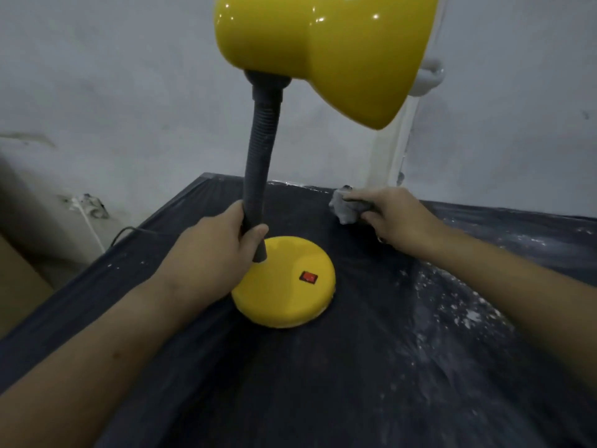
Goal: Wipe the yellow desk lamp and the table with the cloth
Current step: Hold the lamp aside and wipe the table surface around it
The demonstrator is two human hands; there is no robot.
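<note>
The yellow desk lamp [323,43] stands on the dark table [290,399], its round yellow base [290,299] bearing a red switch [308,277]. My left hand [219,250] grips the grey flexible neck [260,163] just above the base. My right hand [394,219] holds a crumpled grey cloth [347,208] against the tabletop near the far edge, to the right of the lamp. The lamp's shade tilts toward the right, above the cloth.
White dust and flecks [458,305] cover the right part of the table. A white wall [129,108] rises behind, with a white pipe [397,140] at the right. A cord and plug [84,205] lie on the floor at the left.
</note>
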